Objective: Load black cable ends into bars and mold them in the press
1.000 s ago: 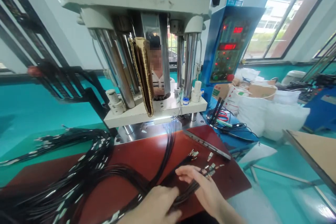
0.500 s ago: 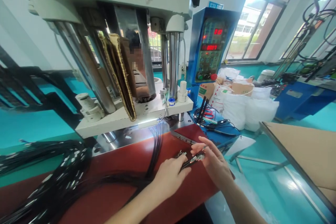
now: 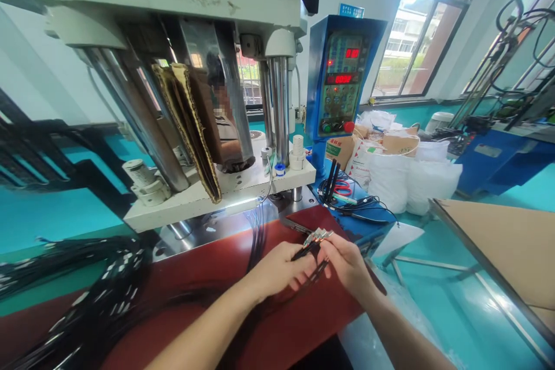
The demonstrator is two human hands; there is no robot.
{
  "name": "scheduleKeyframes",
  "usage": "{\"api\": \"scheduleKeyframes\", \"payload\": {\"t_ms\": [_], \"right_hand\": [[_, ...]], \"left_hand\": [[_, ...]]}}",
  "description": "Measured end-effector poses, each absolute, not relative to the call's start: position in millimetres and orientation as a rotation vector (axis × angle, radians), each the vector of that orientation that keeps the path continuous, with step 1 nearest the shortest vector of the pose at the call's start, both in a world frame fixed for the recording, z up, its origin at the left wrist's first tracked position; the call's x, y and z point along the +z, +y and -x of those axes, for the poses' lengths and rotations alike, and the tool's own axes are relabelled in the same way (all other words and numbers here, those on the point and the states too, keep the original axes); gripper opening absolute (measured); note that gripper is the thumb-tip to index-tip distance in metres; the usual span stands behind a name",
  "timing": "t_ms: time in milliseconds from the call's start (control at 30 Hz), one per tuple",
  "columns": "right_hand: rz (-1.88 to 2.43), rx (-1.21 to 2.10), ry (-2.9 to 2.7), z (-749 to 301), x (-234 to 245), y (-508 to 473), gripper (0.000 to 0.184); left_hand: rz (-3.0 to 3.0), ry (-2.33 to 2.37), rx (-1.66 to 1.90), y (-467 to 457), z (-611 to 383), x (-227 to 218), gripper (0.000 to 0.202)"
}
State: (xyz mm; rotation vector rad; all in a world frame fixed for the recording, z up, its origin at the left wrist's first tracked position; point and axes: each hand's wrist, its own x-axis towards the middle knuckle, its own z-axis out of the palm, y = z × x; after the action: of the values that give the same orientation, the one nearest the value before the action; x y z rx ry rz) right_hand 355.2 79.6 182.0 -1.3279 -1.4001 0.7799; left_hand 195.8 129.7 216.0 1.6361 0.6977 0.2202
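Observation:
Over the red-brown work surface (image 3: 225,335), my left hand (image 3: 284,266) is closed round a small bunch of black cables (image 3: 302,252). Bare metal connector ends (image 3: 318,236) stick out of the bunch at the top. My right hand (image 3: 347,257) is closed against the same bunch, its thumb and fingers pinching near the connectors. Its grip on single cables is partly hidden. A thin dark metal strip (image 3: 297,224) lies just behind the hands. More black cables (image 3: 108,295) with white tips lie in a large bundle at the left.
A press with a cream-coloured lower plate (image 3: 243,188) stands ahead, folded cardboard (image 3: 195,139) leaning in it. Right of it are a blue control box (image 3: 338,78) with red digits, and red-handled scissors (image 3: 342,188) among cables. White sacks (image 3: 390,179) and a cardboard-topped table (image 3: 498,248) stand farther right.
My right hand has gone from loosely raised fingers to a closed pinch on the cable bunch. The bunch has turned more upright, its connectors now together between both hands.

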Motion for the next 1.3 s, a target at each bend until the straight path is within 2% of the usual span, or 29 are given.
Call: {"api": "scheduleKeyframes", "payload": {"t_ms": [100,167,300,433,567,700,867,1033,1100,1167,1300], "right_hand": [[1.443,0.511,-1.409,-351,170,80,0.03],[1.473,0.489,-1.355,-354,161,83,0.034],[1.291,0.575,-1.219,-371,166,88,0.039],[1.006,0.738,-1.512,-378,193,92,0.044],[1.133,0.882,-1.784,-366,205,96,0.039],[1.17,0.972,-1.75,-361,194,99,0.038],[1.012,1.277,-1.503,-366,172,101,0.039],[1.055,1.289,-1.496,-369,164,104,0.039],[1.124,1.234,-1.549,-378,165,109,0.04],[1.342,1.043,-1.675,-390,165,113,0.038],[1.986,0.361,-2.086,-404,155,107,0.032]], "left_hand": [[-1.355,0.597,0.089,130,-206,207,0.036],[-1.286,0.625,0.12,128,-208,198,0.037],[-1.262,0.68,0.166,124,-208,185,0.036],[-1.333,0.646,0.14,125,-215,182,0.04],[-1.368,0.658,0.217,126,-225,181,0.042],[-1.37,0.711,0.275,125,-231,176,0.04],[-1.356,0.724,0.247,125,-236,165,0.042],[-1.314,0.697,0.299,126,-240,149,0.039],[-1.313,0.748,0.369,128,-240,145,0.035],[-1.285,0.797,0.442,132,-238,145,0.032],[-1.226,0.83,0.506,139,-233,146,0.029]]}}
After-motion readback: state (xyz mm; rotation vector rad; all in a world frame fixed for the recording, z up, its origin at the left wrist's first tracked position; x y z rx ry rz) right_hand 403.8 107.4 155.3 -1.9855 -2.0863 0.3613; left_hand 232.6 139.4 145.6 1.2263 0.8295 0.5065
